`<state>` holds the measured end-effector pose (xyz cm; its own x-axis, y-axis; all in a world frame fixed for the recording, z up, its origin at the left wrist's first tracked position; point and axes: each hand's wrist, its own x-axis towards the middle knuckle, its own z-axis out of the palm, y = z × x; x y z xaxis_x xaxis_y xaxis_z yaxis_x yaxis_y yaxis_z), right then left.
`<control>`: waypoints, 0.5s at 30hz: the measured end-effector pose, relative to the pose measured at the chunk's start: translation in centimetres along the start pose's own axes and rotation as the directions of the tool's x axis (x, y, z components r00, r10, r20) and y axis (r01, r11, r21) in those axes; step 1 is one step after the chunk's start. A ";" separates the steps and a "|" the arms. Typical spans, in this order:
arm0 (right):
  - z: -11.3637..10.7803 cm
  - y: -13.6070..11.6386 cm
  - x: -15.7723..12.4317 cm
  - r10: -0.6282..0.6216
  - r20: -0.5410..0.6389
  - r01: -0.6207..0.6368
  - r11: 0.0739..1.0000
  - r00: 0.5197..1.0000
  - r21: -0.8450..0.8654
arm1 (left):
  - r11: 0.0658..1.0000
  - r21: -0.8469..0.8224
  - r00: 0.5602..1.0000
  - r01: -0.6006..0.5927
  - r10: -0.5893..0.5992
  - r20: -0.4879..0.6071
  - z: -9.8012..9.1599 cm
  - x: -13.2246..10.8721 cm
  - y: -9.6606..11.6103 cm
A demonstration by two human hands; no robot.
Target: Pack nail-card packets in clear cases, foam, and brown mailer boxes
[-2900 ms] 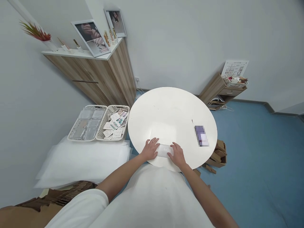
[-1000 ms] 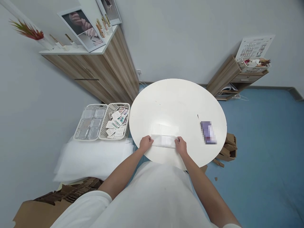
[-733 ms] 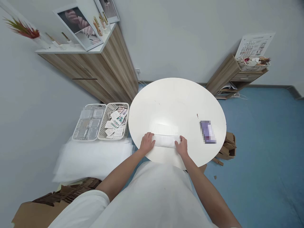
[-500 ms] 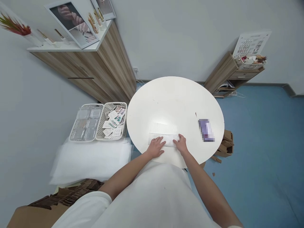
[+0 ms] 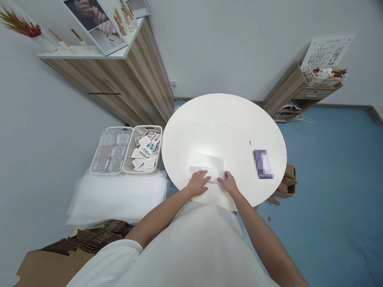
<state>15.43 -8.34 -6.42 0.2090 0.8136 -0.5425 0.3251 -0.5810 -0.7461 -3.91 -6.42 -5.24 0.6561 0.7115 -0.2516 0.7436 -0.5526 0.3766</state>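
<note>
A thin white sheet [image 5: 207, 160], folded over on itself, lies near the close side of the white oval table [image 5: 227, 123]. Its exact material is hard to make out. My left hand [image 5: 197, 183] rests on the folded part with its fingers stretched flat across it. At the sheet's right end is my right hand [image 5: 229, 183], its thumb on the near fold and its index finger apart, along the edge.
A blurred purple item [image 5: 263, 164] lies on the table's right. To the left stand a basket of printed cards [image 5: 127, 164] and a basket of clear plastic boxes [image 5: 93, 164], behind stacked white translucent sheets [image 5: 116, 199]. Cardboard [image 5: 289, 181] sits on the floor at right.
The view has shifted slightly. My right hand has moved a little down off the sheet's right end, and my left fingers have slid slightly further over the fold.
</note>
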 end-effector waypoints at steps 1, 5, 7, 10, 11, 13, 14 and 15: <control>0.0 0.2 -0.1 0.013 -0.022 -0.013 1.000 1.000 -0.014 | 1.000 -0.001 1.000 -0.005 0.005 0.006 0.0 0.0 -0.1; 0.1 0.6 -0.3 0.043 -0.071 -0.047 0.998 0.997 -0.052 | 0.999 -0.004 0.999 -0.042 0.042 0.027 -0.2 0.1 -0.3; 0.1 0.7 -0.4 0.043 -0.073 -0.046 0.998 0.996 -0.043 | 0.998 -0.005 0.997 -0.065 0.065 0.037 -0.1 0.2 -0.1; 0.2 0.5 -0.8 0.035 -0.090 -0.036 0.999 0.995 -0.012 | 0.994 -0.016 0.993 -0.106 0.106 0.052 0.2 0.2 0.6; 0.3 0.5 -1.0 0.028 -0.085 -0.027 1.000 0.996 0.006 | 0.993 -0.024 0.992 -0.116 0.117 0.054 0.3 0.2 0.8; 0.5 0.2 -1.3 -0.004 -0.033 0.005 0.999 0.999 0.040 | 0.991 -0.042 0.990 -0.128 0.130 0.052 0.5 0.2 1.1; 0.6 0.0 -1.5 -0.027 0.006 0.027 0.999 1.000 0.046 | 0.990 -0.053 0.990 -0.130 0.133 0.050 0.5 0.2 1.2; 0.7 -0.1 -1.6 -0.050 0.044 0.049 0.998 0.998 0.038 | 0.989 -0.065 0.990 -0.129 0.133 0.046 0.5 0.2 1.2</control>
<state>14.37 -9.60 -5.72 0.1517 0.8401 -0.5208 0.2991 -0.5412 -0.7859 -2.81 -7.20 -5.29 0.7541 0.6111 -0.2406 0.6424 -0.6103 0.4635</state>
